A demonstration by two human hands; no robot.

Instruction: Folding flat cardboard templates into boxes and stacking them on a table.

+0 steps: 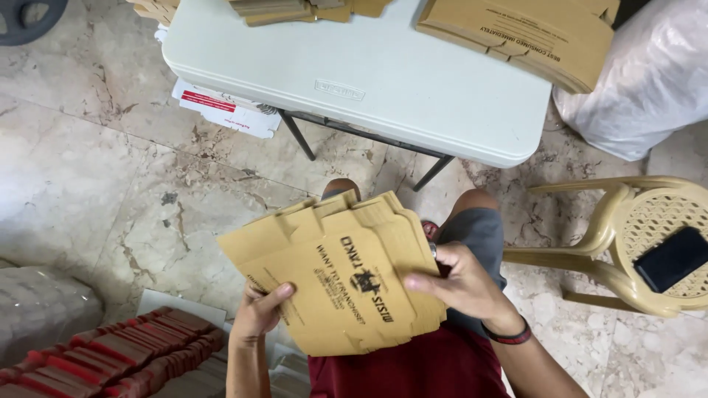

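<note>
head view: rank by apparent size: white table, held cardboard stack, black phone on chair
1. White table, though cropped at the top.
2. Cardboard stack, held in both hands; it is nearer the camera, so it looks larger than it is.
3. Phone, clearly smallest.

The flat cardboard boxes (335,269) hide most left-hand fingers (274,295); the top edge crops the table's stacks (527,33).

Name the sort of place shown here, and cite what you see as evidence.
Probably a home or small workroom used for packing food boxes: both hands hold flat cardboard box blanks, more blanks lie on a white folding table, and a plastic chair stands on marble flooring.
</note>
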